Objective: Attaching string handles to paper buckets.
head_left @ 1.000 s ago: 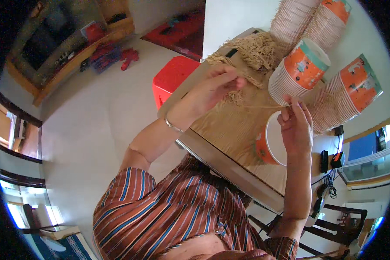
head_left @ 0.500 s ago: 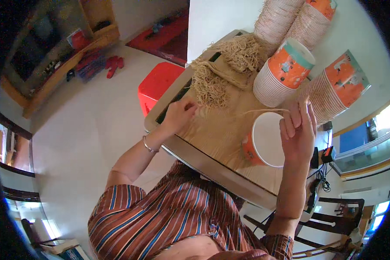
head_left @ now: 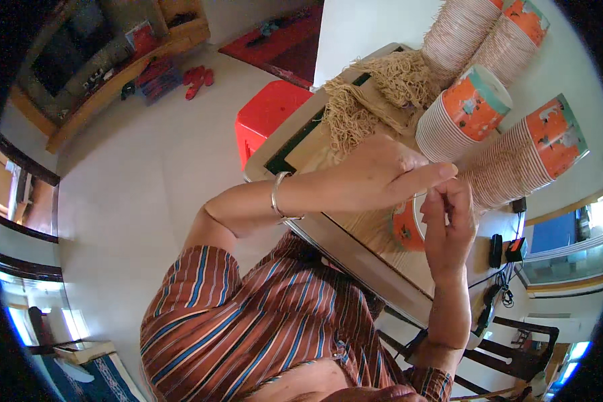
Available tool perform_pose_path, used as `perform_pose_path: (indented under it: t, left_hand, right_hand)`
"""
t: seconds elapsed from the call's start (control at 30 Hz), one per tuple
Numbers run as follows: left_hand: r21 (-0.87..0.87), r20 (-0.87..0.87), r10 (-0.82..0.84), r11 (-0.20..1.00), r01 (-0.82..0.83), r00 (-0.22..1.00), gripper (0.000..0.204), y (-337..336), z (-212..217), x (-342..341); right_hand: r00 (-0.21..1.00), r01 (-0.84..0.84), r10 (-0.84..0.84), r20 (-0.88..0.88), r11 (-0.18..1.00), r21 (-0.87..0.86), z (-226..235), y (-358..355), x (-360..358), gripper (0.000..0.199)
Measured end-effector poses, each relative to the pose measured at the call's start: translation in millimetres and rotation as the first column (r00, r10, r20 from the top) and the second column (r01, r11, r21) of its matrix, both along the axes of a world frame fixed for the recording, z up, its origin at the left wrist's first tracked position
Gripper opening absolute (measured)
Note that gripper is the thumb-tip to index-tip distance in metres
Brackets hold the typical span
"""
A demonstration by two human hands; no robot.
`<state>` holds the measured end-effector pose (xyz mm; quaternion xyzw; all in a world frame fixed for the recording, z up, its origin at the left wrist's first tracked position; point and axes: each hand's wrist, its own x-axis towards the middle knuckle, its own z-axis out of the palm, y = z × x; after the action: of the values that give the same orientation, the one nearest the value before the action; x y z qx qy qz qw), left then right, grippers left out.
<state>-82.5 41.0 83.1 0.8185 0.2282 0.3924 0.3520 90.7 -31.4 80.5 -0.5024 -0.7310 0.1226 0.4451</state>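
Note:
Over an orange-printed paper cup (head_left: 405, 226), my two hands come together. My left hand (head_left: 398, 177), with a silver bracelet on its wrist, reaches across the table with its thumb stretched to my right hand; its other fingers curl in and what they hold is hidden. My right hand (head_left: 451, 214) pinches at the cup's rim, where a thin tan strand was seen shortly before; the strand hardly shows now. The cup's white opening is mostly covered by my hands. Beyond my left hand lies a tangled heap of tan, twine-like strands (head_left: 348, 124).
More tan strands (head_left: 398, 77) lie at the table's far end. Several tall stacks of nested paper cups stand along the wall, including a near stack (head_left: 459, 120) and a right-hand stack (head_left: 522, 154). A red stool (head_left: 268, 114) is left of the table; black cables (head_left: 506, 288) lie at right.
My left hand has moved right, from the table's left edge to my right hand over the cup. My right hand has lowered slightly, its fingers curled tighter. The view has shifted a little.

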Motion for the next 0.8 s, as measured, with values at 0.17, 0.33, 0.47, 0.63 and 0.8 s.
perform_pose_path:
  t: [0.17,0.33,0.47,0.63,0.8]
  left_hand:
    - [-0.213,-0.002,-0.116,0.97,0.113,0.993,0.04,-7.2,-0.1,4.0]
    - [-0.07,0.069,-0.103,0.992,0.108,0.992,0.035,-9.0,-7.3,3.4]
    - [-0.033,0.048,-0.107,0.994,0.109,0.993,0.033,-7.8,-10.6,2.8]
    - [0.029,0.02,-0.066,0.997,0.065,0.998,0.028,-6.9,-11.2,2.8]
    - [0.086,-0.023,-0.115,0.989,0.117,0.993,0.024,-3.0,-9.1,-1.1]
  right_hand:
    - [0.999,0.032,-0.033,0.043,0.999,0.028,-2.7,-5.7,-0.1,0.009]
    - [1.0,-0.004,0.004,0.007,0.997,0.08,-1.6,-6.9,-0.9,0.012]
    - [1.0,0.025,-0.025,-0.007,0.999,0.035,-2.5,-8.8,0.1,0.011]
    - [1.0,0.01,-0.008,-0.012,0.992,0.127,-2.7,-5.6,0.4,0.011]
    - [0.998,0.044,-0.041,-0.045,0.997,0.066,3.6,-9.8,-1.0,0.011]
